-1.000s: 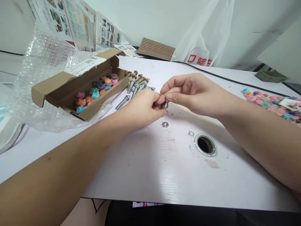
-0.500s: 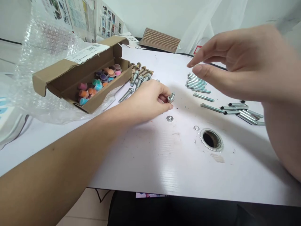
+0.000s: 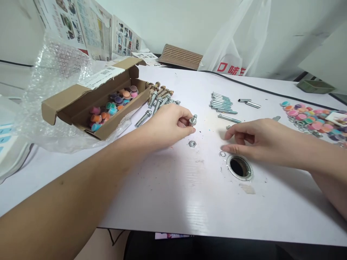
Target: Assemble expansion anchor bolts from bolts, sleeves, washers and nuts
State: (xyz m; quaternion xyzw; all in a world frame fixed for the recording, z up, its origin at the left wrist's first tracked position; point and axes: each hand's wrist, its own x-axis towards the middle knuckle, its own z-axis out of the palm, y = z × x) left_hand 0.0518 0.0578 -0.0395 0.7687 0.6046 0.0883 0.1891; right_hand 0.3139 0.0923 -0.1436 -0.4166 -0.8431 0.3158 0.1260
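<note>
My left hand (image 3: 173,124) is closed on a silver expansion bolt (image 3: 193,119), its threaded tip and washer sticking out past the fingertips. In front of it a hex nut (image 3: 192,143) lies flat on the white table. My right hand (image 3: 252,139) hovers low over the table, thumb and fingers apart, nothing visible between them. Just below its thumb is a thin ring washer (image 3: 222,154), beside the round table hole (image 3: 238,168). Past its fingertips lies a row of long bolts (image 3: 221,103). Several assembled expansion bolts (image 3: 159,97) are piled beyond my left hand.
An open cardboard box (image 3: 119,122) of coloured plastic caps stands at left on bubble wrap (image 3: 48,108). Metal sleeves (image 3: 253,104) lie behind my right hand. More caps (image 3: 300,116) and washers spread at far right. A black cable (image 3: 260,88) crosses the back near a plastic bag (image 3: 233,47).
My right hand has come down from above the bolts towards the table near the ring washer. The left hand keeps hold of the expansion bolt. The view has shifted, showing more at right.
</note>
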